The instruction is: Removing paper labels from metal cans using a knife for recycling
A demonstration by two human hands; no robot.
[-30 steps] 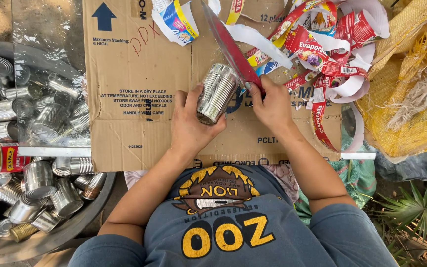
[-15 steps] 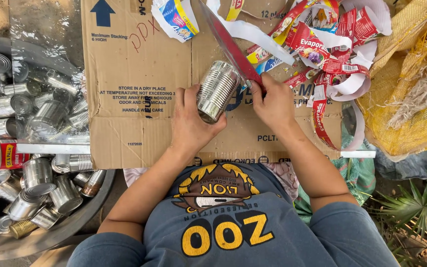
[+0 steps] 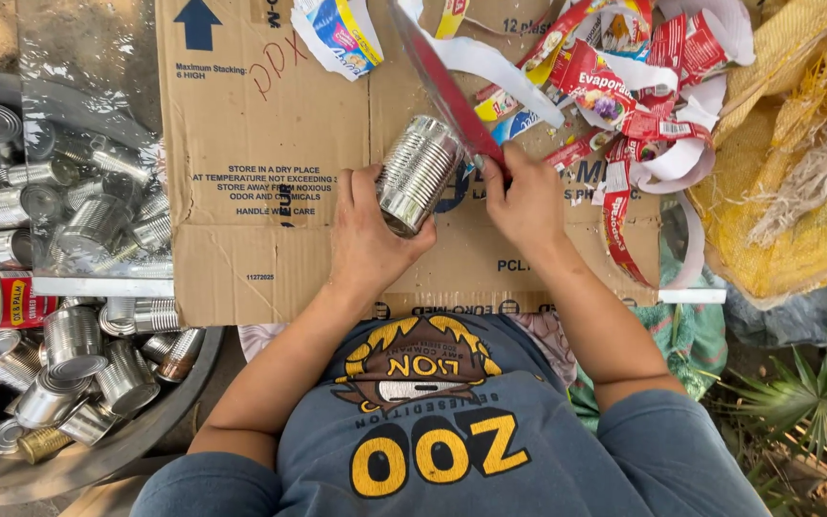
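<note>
My left hand (image 3: 366,244) grips a bare, ribbed silver tin can (image 3: 418,172), held tilted over a flattened cardboard box (image 3: 260,182). My right hand (image 3: 525,198) is just right of the can and pinches the lower end of a long red strip (image 3: 442,81). The strip looks like label paper and runs up and left from the can's side. Whether it is still stuck to the can is hidden by my fingers.
A heap of torn red and white labels (image 3: 624,105) lies at the top right, with a yellow mesh sack (image 3: 796,163) beside it. On the left, a large metal basin (image 3: 98,460) holds several bare cans (image 3: 69,345) and one labelled can (image 3: 11,299). A clear plastic sheet (image 3: 88,115) covers more cans.
Almost nothing: both hands and the can keep their places, and the red strip stays pinched in my right hand.
</note>
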